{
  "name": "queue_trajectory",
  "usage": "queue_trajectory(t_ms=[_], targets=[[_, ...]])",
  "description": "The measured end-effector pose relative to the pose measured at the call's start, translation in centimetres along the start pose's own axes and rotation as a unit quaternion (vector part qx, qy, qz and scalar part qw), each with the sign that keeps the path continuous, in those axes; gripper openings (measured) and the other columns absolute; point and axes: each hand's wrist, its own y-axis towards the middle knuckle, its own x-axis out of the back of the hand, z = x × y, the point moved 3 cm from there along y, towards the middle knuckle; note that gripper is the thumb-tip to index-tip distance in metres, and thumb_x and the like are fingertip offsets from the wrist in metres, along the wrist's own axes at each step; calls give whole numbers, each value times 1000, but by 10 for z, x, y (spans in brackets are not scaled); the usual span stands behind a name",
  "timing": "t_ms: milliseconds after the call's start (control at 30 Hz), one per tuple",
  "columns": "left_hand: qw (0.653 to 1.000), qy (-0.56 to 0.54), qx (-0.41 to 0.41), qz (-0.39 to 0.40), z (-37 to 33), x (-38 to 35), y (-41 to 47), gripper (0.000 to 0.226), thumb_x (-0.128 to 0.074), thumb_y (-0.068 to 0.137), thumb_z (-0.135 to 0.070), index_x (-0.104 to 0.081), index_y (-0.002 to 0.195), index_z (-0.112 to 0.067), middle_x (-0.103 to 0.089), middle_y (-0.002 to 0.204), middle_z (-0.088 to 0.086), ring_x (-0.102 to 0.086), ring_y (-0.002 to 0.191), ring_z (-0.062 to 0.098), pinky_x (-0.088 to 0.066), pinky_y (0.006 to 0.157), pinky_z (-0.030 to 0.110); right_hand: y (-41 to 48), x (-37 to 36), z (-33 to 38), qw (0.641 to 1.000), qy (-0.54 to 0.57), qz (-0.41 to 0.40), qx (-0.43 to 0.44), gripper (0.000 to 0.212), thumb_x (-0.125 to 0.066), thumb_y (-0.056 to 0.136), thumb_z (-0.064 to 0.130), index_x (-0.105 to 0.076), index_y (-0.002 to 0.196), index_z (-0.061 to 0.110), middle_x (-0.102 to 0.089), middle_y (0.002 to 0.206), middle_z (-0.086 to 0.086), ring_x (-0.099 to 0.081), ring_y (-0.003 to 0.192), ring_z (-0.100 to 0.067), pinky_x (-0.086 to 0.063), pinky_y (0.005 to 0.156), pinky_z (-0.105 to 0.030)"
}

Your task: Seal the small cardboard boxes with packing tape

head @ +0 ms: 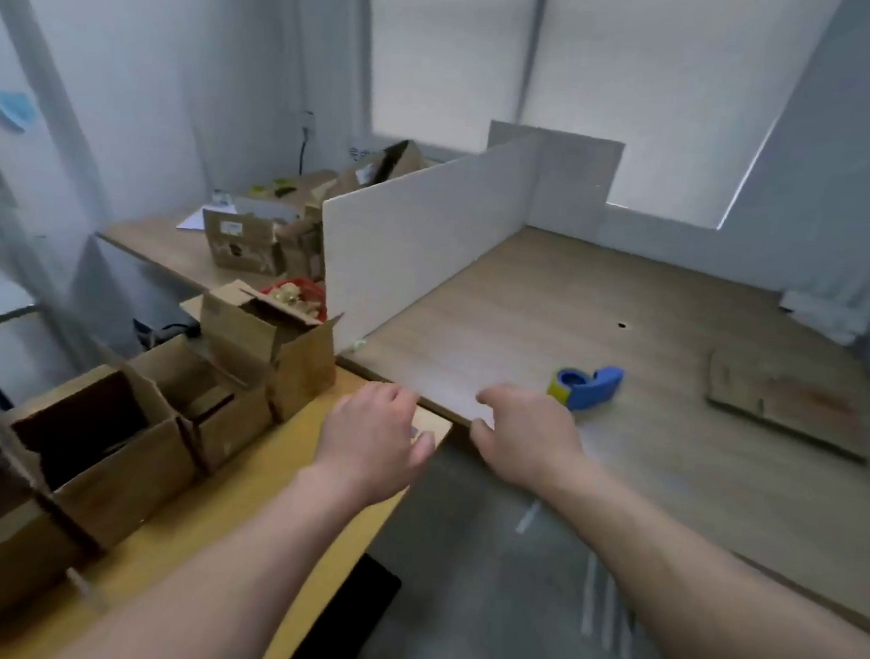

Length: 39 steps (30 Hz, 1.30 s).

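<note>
Desk (605, 300) carries the tape dispenser (587, 387), open boxes (298, 371) sit left — left hand (374, 435), right hand (526, 433) both empty, fingers loose — hasty grab could skid it away.

We log 1 grey wood-grain desk (617, 496) carrying 1 blue plastic tape dispenser (586, 386) and 1 flat brown cardboard sheet (788, 400). The yellow wooden table (172, 517) carries open brown cardboard boxes (119, 467).

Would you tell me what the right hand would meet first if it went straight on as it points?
Likely the near end of the white divider panel, though depth is unclear; the tape dispenser lies right of the right hand, off that line.
</note>
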Motion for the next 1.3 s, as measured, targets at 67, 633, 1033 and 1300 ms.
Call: queue_trajectory(t_ms=[67,633,1033,1300], targets=[[999,-5,-29,14,-28,-10,14,40,-46,93,-52,-59,117,-23,-62,119,-4,-56,111,18,-47,87,34,-8,3,-30,999,0,-3,-32,33,-51,93,38,-64,117,19,-65,122,-1,-60,112,-26,-52,88,-38],[987,-26,-153,52,-292,-89,201,38,-46,93,-48,-59,119,-24,-63,116,-7,-57,107,19,-45,81,32,22,43,-339,984,18,-29,-177,33,-48,90,38,-65,110,20,-67,111,0,-63,103,-25,-54,84,-39],[966,-38,-244,83,-404,-153,313,49,-43,96,-53,-55,131,-22,-57,134,-5,-51,125,19,-41,98,34,57,51,-476,973,-18,-28,-228,29,-47,90,38,-66,104,20,-66,102,1,-62,93,-21,-53,75,-37],[933,-41,-340,113,-454,-209,391,70,-20,79,-64,-59,121,-24,-62,122,-4,-55,116,22,-44,89,36,86,44,-543,938,-8,26,-347,42,-51,92,42,-61,127,21,-62,131,-1,-57,121,-23,-49,97,-37]])
